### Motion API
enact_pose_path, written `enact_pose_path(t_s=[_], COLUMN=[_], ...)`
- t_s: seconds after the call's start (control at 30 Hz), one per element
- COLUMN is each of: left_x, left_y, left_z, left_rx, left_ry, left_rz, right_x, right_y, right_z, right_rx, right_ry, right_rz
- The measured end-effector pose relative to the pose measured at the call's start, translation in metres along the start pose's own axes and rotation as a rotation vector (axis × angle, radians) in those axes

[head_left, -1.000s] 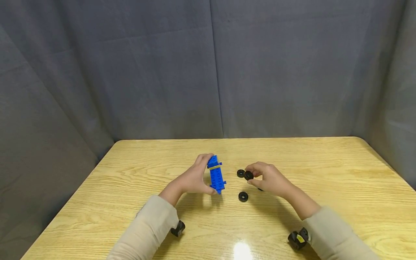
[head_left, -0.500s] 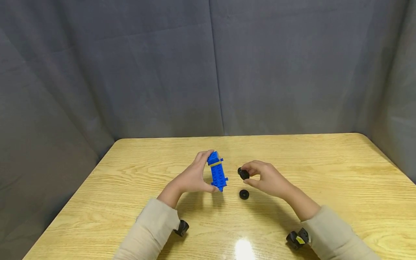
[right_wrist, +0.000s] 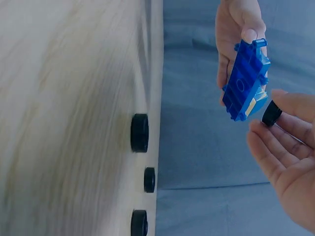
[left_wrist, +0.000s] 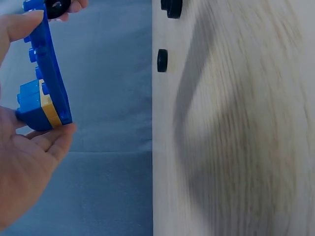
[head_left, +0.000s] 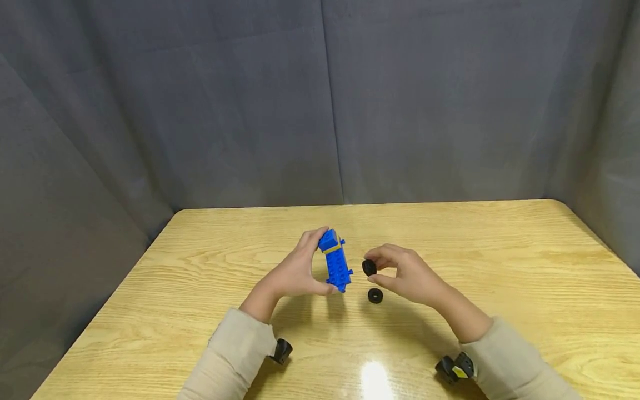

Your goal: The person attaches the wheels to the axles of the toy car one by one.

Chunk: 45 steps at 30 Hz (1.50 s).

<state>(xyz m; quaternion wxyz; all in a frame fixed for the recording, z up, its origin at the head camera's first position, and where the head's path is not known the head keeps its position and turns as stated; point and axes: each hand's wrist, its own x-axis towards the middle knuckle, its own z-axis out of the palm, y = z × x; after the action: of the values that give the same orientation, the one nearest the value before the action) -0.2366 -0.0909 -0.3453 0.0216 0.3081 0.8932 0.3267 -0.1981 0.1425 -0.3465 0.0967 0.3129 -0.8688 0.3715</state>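
Note:
My left hand (head_left: 296, 273) grips a blue toy car chassis (head_left: 338, 266) by its two ends, thumb at the near end and fingers at the far end. It is a building-brick base with studs, a blue block, a yellow strip (left_wrist: 49, 105) and small axle pegs at the sides. In the right wrist view its hollow underside shows. To the right, my right hand (head_left: 407, 273) pinches a black toy wheel (head_left: 369, 268) between thumb and fingers, a small gap from the chassis pegs. Both things are held above the table.
One loose black wheel (head_left: 375, 295) lies on the wooden table (head_left: 500, 250) below my right hand. The right wrist view shows three wheels on the table, among them a nearer wheel (right_wrist: 140, 132). A grey curtain (head_left: 250, 111) hangs behind the table.
My right hand has carried its wheel leftward, closer to the chassis. The chassis has shifted slightly right and up in the head view, still in my left hand.

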Motion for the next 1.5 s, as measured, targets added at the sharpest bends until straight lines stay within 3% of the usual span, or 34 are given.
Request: enact_pose_path(t_s=[0.4, 0.63, 0.9, 1.5], left_x=[-0.003, -0.003, -0.003, -0.003], left_y=[0.012, 0.017, 0.019, 0.016], left_z=[-0.003, -0.004, -0.004, 0.002], left_rx=[-0.022, -0.036, -0.043, -0.059], left_ry=[0.002, -0.011, -0.011, -0.035], left_rz=[0.065, 0.075, 0.070, 0.099], right_x=[-0.002, -0.003, -0.003, -0.006], right_y=[-0.010, -0.013, -0.014, -0.009], right_z=[-0.003, -0.006, -0.005, 0.003], right_rx=[0.058, 0.159, 0.250, 0.301], right_ry=[-0.011, -0.049, -0.090, -0.131], right_rz=[0.004, 0.060, 0.106, 0.125])
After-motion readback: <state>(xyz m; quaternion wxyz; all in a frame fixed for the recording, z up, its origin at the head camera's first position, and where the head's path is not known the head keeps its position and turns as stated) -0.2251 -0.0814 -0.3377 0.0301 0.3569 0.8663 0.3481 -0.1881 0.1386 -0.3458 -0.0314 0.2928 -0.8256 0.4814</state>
